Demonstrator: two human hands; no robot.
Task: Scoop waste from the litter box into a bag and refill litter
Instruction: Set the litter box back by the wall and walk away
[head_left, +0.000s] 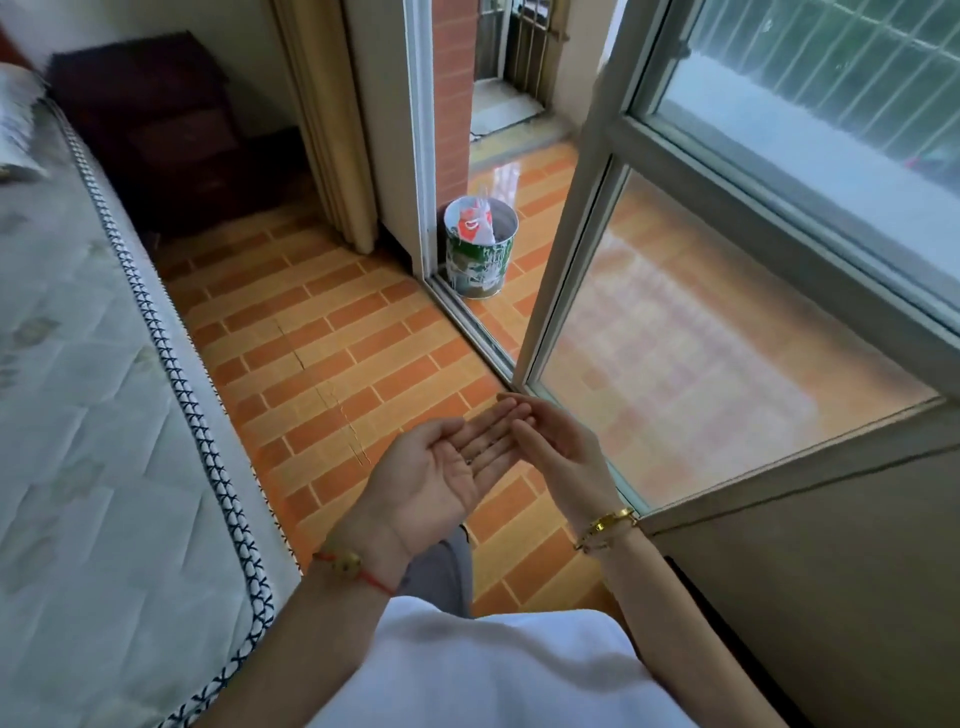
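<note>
My left hand (441, 467) is held palm up in front of me, fingers apart and nothing in it. My right hand (558, 441) is beside it, also palm up and holding nothing, its fingertips touching those of the left. A metal can (480, 260) with a white and red plastic bag (475, 221) inside stands on the floor just past the sliding door track. No litter box or scoop is in view.
A mattress (104, 415) runs along the left. Orange tiled floor (337, 338) lies between it and the sliding glass door (701, 364) on the right. A dark wooden cabinet (156, 130) stands at the back left, a curtain (332, 130) beside the door frame.
</note>
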